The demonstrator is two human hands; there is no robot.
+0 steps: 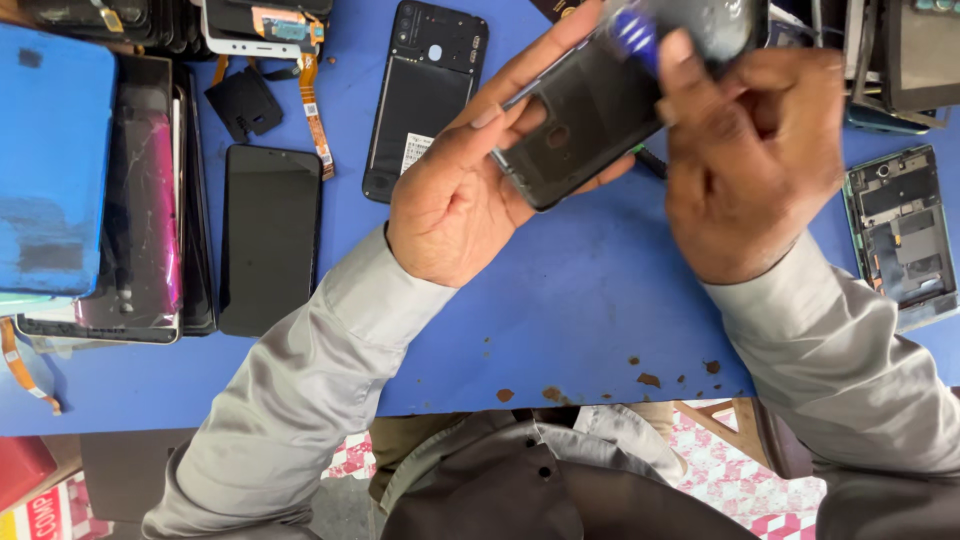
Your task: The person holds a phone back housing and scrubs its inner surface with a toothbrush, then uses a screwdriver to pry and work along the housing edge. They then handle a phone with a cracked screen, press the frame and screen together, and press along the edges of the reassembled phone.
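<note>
Blue workbench (560,330) below, the left hand (455,195) cradles a black phone shell (585,125) above its middle with fingers spread, while the right hand (750,165) pinches a blue-handled tool (632,35) at its far edge; steady support and gentle pressure probably suit this best.

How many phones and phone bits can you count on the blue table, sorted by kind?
Black phone body held in the left hand with the right hand on it: 1
Black back covers lying flat: 1
Loose dark screens lying alone: 1
Opened phone frames with insides showing: 1
Stacks of screens at the left, too overlapped to count singly: 1
Total: 5
</note>
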